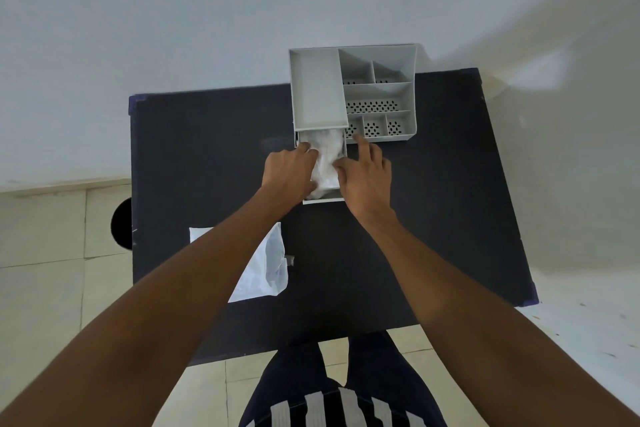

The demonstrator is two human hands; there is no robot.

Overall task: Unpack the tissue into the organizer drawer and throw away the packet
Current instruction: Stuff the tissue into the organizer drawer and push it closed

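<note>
One black rectangular desk, one grey plastic compartmented organizer, one pulled-out drawer, one crumpled white tissue wad, one flattened white plastic packet, two hands.

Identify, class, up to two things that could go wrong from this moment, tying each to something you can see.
1. The white tissue bulges above the pulled-out grey organizer drawer where both hands, left and right, press on it; it may snag when the drawer closes.
2. The empty white plastic packet lies on the black table under the left forearm, and could be brushed off or forgotten.
</note>
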